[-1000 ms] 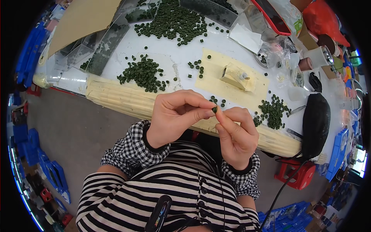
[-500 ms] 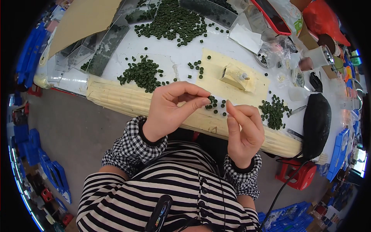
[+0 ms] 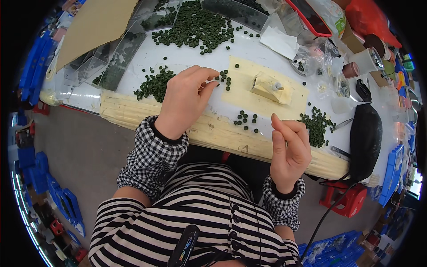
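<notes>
My left hand [image 3: 187, 99] is over the white tabletop, its thumb and forefinger closing around a small dark green round piece [image 3: 217, 78]. That piece is at the edge of a small group of similar pieces [image 3: 228, 81] beside a yellow sheet [image 3: 243, 99]. Nearer to me, several of the same pieces [image 3: 245, 120] lie loosely grouped between my hands. My right hand [image 3: 291, 149] is raised near the table's front edge, palm turned up, with thumb and forefinger pinched together. Whatever it may hold is hidden. Left of my left hand lies a small heap of green pieces [image 3: 153, 84].
A tape-wrapped block [image 3: 269, 88] with a peg stands on the yellow sheet. Farther back is a large green heap [image 3: 195, 26]; another heap [image 3: 316, 127] lies at right, near tweezers [image 3: 343, 124] and a black bundle [image 3: 365, 142]. Clear trays [image 3: 120, 58] and cardboard [image 3: 93, 31] are at left.
My left hand has moved away from the near group, leftward and farther back, to the pieces beside the yellow sheet. My right hand has shifted slightly to the right.
</notes>
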Tool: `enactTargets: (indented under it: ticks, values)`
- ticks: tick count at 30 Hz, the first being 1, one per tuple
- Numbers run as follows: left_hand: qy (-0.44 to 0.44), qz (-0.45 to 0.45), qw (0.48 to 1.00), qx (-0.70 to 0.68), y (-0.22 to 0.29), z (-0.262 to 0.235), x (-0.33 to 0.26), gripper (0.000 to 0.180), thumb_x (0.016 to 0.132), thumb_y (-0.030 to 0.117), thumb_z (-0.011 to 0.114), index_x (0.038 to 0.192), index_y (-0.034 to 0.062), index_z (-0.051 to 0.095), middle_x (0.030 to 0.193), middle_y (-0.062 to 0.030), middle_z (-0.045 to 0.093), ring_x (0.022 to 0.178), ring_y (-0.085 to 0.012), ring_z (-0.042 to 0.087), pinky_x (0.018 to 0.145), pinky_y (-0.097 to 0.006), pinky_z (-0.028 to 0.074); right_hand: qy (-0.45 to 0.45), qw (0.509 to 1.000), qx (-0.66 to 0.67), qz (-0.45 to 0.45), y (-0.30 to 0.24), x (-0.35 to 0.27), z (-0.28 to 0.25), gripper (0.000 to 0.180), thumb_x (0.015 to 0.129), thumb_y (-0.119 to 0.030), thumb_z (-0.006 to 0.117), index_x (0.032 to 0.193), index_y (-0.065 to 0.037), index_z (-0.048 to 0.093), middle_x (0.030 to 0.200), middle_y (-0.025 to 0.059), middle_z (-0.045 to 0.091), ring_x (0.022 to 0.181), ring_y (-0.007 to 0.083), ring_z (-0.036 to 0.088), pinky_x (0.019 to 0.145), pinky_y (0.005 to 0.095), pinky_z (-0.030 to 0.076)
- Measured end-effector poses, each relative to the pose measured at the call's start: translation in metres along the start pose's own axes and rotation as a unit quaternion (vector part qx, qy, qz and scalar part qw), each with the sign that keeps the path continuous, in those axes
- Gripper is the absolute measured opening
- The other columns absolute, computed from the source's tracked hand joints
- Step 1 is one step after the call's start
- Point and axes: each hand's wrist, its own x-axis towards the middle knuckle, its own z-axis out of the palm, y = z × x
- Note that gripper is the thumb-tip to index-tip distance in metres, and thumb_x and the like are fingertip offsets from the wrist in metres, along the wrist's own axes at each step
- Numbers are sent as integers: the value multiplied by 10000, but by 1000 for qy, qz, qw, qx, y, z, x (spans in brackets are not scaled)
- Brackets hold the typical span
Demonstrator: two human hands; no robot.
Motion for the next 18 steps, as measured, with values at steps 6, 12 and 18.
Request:
enactTargets:
  ticks: [6,12,18]
  values:
    - [-5,40,998,44,-4,11,4,216,796,16,724,1004,0,671,824,-100,645,678,-180,628,602,-277,511,-3,1000,3,-6,-3,3,3,278,822,52,676,1092,5,716,878,94,620,797,190,581,712,268,472]
    - [-50,69,996,-26,9,3,1,196,786,53,750,960,12,670,835,-90,640,720,-197,626,622,-296,505,2,1000,-10,-1,0,1,-1,281,823,55,674,1095,3,717,884,96,617,782,182,576,698,262,467]
    - [-168,55,981,-76,25,4,-28,180,765,81,774,894,24,663,830,-81,612,703,-218,601,627,-300,490,31,999,-15,2,3,5,-3,273,827,62,666,1090,5,716,896,96,620,782,180,579,706,260,467]
